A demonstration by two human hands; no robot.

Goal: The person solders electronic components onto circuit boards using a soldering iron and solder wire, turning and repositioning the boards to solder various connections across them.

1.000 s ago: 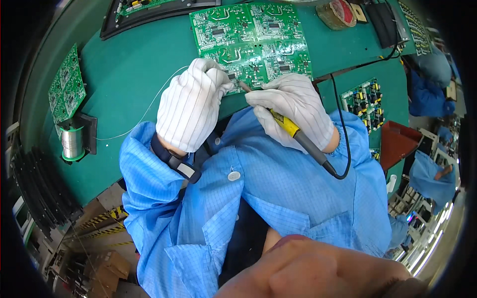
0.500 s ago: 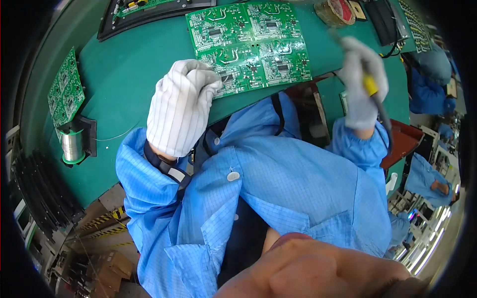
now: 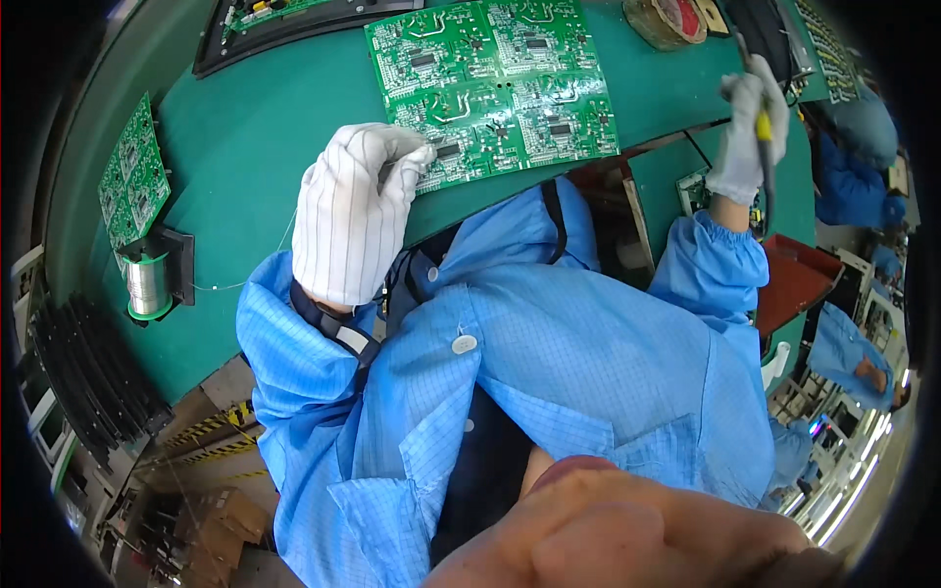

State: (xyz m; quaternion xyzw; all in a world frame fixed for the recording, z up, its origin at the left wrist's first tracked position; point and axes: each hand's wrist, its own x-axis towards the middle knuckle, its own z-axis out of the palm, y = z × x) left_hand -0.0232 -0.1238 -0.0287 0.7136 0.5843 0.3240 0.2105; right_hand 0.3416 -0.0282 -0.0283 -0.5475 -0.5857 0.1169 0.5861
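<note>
A green circuit board panel (image 3: 495,88) with several repeated sections lies on the green bench. My left hand (image 3: 358,211), in a striped white glove, is at its lower left corner with thumb and fingers pinched together. From a solder spool (image 3: 149,286) at the left, a thin solder wire (image 3: 218,287) runs up behind that hand; its end at the fingertips is too fine to make out. My right hand (image 3: 750,132), also gloved, is wrapped around a soldering iron (image 3: 764,125) with a yellow band, raised at the right, away from the panel. The iron points toward the far edge.
Another green panel (image 3: 134,186) leans at the left behind the spool. A black tray (image 3: 294,34) with a board is at the far left. A round container with red inside (image 3: 667,22) stands far right, beside dark equipment (image 3: 763,44). A red bin (image 3: 794,279) is lower right.
My right hand has moved right and away from the panel with the soldering iron, its tip now pointing up. My left hand stays at the panel's corner, shifted slightly.
</note>
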